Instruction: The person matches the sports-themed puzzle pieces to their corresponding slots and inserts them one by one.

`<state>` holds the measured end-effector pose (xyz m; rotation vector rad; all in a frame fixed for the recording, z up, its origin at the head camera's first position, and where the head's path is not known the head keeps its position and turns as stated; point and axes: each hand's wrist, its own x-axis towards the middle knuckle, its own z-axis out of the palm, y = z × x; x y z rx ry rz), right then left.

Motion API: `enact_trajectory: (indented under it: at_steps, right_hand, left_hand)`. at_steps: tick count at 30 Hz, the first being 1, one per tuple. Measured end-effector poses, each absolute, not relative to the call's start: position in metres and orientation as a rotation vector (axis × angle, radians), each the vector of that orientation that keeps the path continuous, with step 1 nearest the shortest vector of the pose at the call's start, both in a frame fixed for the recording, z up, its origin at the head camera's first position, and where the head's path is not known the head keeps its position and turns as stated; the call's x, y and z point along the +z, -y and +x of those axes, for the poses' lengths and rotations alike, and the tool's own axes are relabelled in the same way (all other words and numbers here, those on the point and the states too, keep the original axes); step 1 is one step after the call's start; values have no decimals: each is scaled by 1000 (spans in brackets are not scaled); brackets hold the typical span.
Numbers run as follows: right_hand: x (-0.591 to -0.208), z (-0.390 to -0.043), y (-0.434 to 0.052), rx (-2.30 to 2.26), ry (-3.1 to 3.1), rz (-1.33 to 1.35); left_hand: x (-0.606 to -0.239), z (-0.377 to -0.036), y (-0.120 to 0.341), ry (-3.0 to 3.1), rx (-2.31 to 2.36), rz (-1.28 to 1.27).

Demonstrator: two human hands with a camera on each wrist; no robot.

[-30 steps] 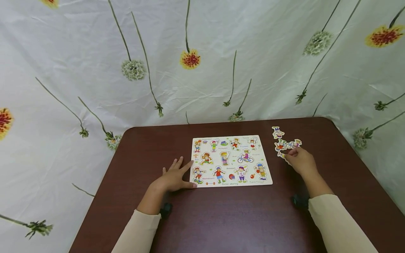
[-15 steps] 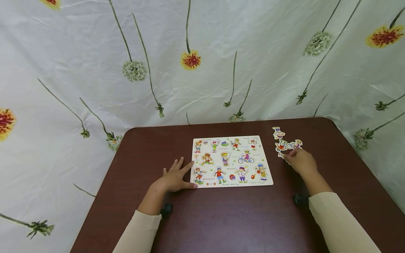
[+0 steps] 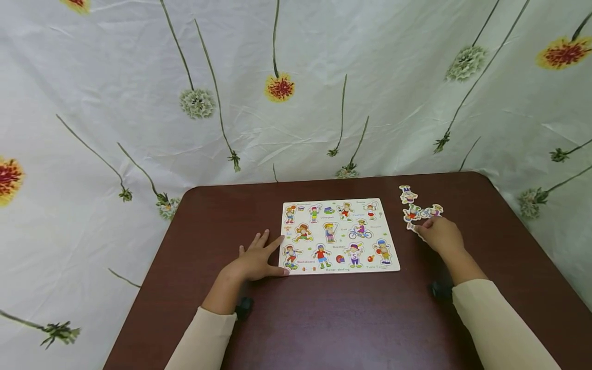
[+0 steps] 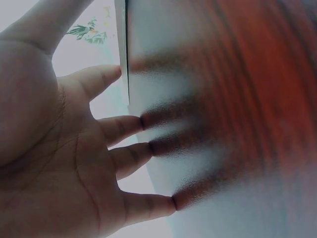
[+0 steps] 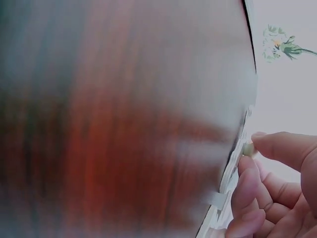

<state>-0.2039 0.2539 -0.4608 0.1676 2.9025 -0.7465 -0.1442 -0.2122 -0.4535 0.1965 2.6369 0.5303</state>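
Observation:
In the head view a white puzzle board, printed with children playing sports, lies flat on the table. My left hand is spread at its left side, thumb and index finger touching the edge. The left wrist view has the same hand from the palm side, fingertips on the tabletop. To the right of the board, my right hand pinches a puzzle piece, mostly hidden under the fingers. A small pale knob sits between thumb and index finger in the right wrist view.
Beyond the right hand lie more loose pieces: a figure in red, a cyclist and a figure turned upside down. The dark brown table ends at a flowered white cloth behind.

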Motion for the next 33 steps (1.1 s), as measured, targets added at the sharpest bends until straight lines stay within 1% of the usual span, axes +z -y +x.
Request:
enact_trajectory:
  at_steps: [12,16,20,26,33]
  right_hand:
    - [-453,-200,-243,-877,-2940,148]
    - [-450,-199,-238,-947,-2978,95]
    - [-447,-200,-230,-993,-3009,41]
    - [-442,-201,-217,-1047,-2989,49]
    - [-442,-204,-201,-1101,-2975,-8]
  left_hand:
    - [-453,-144,211,-2639,526,194]
    - [-453,-144,210,-2644,523,194]
    - [-453,-144,209,-2650,523,192]
    - [-452,-144,209,-2649,531,196]
    - [-454,-144,211,-2644,518,185]
